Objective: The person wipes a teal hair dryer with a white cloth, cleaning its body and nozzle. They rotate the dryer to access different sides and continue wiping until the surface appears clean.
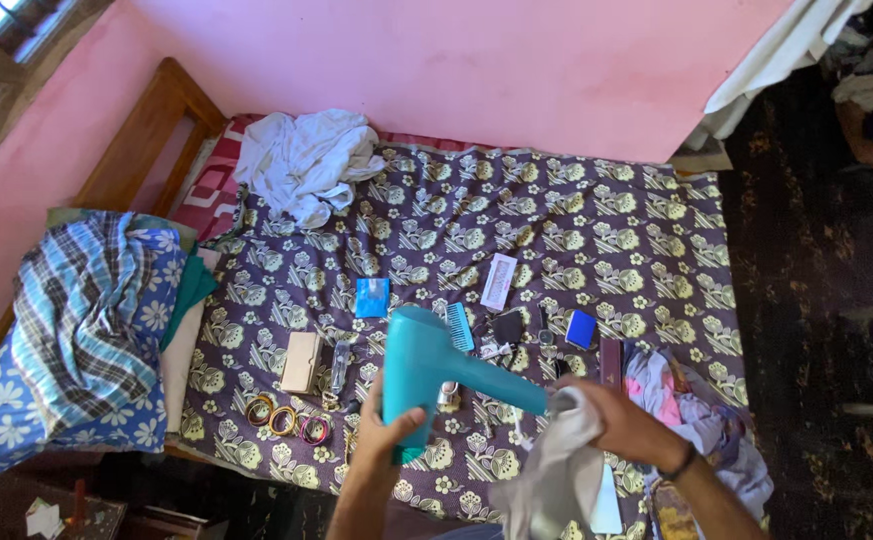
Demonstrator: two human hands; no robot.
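Wiping under way: left hand [388, 432] grips a teal hair dryer [426, 365] over the bed [596, 230], right hand [621, 420] presses a white cloth [556, 470] to its handle end; finish unclear.

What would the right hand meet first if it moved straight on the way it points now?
The right hand, holding a white cloth, points left along the teal hair dryer. It would probably meet the dryer's barrel first, which the cloth already touches; depth is unclear.
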